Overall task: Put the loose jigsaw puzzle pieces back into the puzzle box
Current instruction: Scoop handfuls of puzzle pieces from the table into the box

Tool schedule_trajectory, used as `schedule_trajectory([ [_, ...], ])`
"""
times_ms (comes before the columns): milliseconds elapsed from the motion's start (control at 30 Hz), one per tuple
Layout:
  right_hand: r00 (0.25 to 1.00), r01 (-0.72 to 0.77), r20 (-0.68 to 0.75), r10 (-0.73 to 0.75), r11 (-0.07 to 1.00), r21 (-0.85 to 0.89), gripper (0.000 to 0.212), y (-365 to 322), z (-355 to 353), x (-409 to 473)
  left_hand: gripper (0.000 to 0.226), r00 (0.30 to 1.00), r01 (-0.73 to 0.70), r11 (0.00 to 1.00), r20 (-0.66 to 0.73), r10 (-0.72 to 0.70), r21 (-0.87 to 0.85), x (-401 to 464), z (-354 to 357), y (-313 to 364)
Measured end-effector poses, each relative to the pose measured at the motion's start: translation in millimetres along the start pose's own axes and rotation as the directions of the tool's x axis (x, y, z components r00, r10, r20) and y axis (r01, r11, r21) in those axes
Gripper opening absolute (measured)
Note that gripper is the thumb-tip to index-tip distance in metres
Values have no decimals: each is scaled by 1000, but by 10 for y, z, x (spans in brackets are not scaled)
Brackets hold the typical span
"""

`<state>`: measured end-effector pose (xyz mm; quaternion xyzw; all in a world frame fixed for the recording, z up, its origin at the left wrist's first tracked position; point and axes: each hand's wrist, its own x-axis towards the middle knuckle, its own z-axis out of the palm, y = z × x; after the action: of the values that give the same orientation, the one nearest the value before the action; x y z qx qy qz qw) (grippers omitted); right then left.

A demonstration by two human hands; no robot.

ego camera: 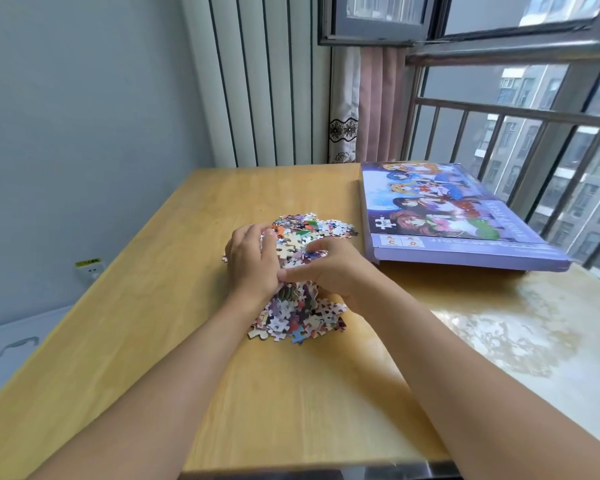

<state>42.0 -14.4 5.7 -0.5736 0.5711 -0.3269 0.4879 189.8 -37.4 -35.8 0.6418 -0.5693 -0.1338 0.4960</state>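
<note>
On the wooden bench beside the closed puzzle box, left hand and right hand cup the puzzle pieces from both sides; light, loose and prone to spilling, they are best scooped from beneath.

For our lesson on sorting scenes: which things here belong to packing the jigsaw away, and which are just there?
Belong to the job:
puzzle pieces
puzzle box
left hand
right hand

Just there:
wooden table
curtain
window railing
wall socket
</note>
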Motion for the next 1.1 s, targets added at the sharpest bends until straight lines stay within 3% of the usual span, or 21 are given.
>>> schedule_trajectory([
  [133, 1000, -7, 1, 7, 1000, 17, 84, 10, 32, 19, 40, 992, 97, 973, -62, -113, -210, 20, -1, 77],
  [467, 999, -37, -18, 42, 969, 244, 45, 23, -118, 14, 35, 996, 60, 978, -54, -72, -199, 10, -45, 79],
  [600, 998, 20, -59, -3, 958, 286, 39, 16, -281, -110, 29, 995, -35, 994, -99, 25, -101, -1, -116, 82],
  [733, 1000, -17, 4, 16, 954, 299, 45, 109, -418, -281, 32, 961, -249, 968, -117, 251, 25, -15, -155, 76],
  [867, 992, -101, 99, 71, 933, 345, 41, 279, -578, -417, 31, 916, -399, 916, -23, 400, 43, -84, -156, 161],
  [967, 994, -92, 89, 67, 945, 313, 38, 407, -821, -532, 31, 885, -464, 886, 70, 461, 24, -115, -126, 296],
  [1033, 995, -82, 80, 62, 956, 283, 38, 481, -996, -593, 40, 849, -498, 866, 226, 478, 41, -115, -57, 438],
  [1100, 995, -90, 69, 75, 961, 261, 36, 530, -1137, -637, 58, 769, -563, 821, 422, 480, 92, -87, 58, 616],
])
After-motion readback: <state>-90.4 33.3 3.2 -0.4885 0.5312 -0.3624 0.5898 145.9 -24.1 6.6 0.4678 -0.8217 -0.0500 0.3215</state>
